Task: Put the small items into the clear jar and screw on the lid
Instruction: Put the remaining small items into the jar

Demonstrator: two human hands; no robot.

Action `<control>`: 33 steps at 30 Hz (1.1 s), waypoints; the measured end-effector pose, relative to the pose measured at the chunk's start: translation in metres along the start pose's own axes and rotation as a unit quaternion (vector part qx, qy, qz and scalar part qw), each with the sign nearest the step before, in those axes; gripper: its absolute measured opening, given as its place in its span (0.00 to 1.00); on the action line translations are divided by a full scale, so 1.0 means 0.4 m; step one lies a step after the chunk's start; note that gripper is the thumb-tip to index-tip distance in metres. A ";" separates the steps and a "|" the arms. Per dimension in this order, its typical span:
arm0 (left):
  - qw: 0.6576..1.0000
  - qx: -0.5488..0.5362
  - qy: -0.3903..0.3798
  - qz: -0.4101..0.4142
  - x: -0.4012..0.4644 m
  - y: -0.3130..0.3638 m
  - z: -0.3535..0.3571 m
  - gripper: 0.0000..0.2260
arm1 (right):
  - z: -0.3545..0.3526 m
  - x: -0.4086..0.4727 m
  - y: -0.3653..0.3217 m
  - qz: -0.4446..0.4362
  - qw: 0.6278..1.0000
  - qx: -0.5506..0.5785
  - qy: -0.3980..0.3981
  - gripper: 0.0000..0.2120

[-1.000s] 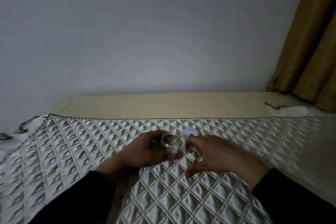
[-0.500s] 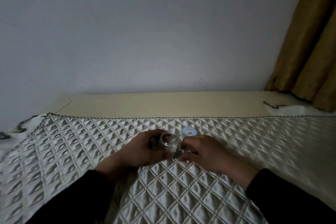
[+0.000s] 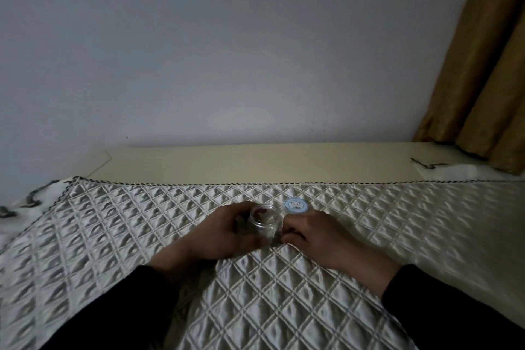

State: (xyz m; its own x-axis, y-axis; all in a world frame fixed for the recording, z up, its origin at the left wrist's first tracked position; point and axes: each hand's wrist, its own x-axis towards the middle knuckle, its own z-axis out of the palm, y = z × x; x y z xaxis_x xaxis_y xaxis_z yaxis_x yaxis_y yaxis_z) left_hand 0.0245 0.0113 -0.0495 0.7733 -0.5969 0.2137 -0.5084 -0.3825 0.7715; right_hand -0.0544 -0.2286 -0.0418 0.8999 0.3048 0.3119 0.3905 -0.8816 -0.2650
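jar (image 3: 264, 221) stood open, left hand (image 3: 227, 231) wrapped round it; right hand (image 3: 309, 231) curled shut beside it (contents unseen). filling underway; lid (image 3: 296, 205) needed fetching next.

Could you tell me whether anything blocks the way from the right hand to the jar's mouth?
Nothing visible does. The jar is open, held by the left hand; the right hand is beside it, and the lid lies behind.
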 end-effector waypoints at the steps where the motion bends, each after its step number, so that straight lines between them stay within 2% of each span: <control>1: 1.000 -0.002 0.000 -0.001 0.000 0.000 0.001 0.25 | -0.001 0.001 -0.002 -0.003 1.000 -0.006 -0.001 0.07; 8: 1.000 0.001 -0.007 0.000 -0.003 0.006 -0.002 0.25 | 0.003 0.002 -0.003 -0.019 0.999 -0.041 0.010 0.09; 17: 1.000 -0.007 -0.005 0.005 -0.002 0.009 -0.001 0.25 | 0.016 0.005 0.005 -0.001 0.999 -0.009 0.044 0.10; 22: 1.000 -0.001 -0.007 0.004 -0.004 0.006 -0.005 0.21 | 0.019 0.009 0.005 -0.005 0.999 -0.003 0.043 0.10; 33: 1.000 0.021 -0.003 -0.016 -0.003 0.013 -0.011 0.21 | 0.010 0.009 0.009 0.016 0.999 0.034 0.039 0.07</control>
State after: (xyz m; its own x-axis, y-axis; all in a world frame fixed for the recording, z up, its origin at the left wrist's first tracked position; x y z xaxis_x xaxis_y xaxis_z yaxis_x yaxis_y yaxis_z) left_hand 0.0226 0.0132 -0.0433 0.7870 -0.5885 0.1852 -0.4988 -0.4303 0.7523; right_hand -0.0490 -0.2293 -0.0453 0.8949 0.2458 0.3725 0.3772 -0.8627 -0.3368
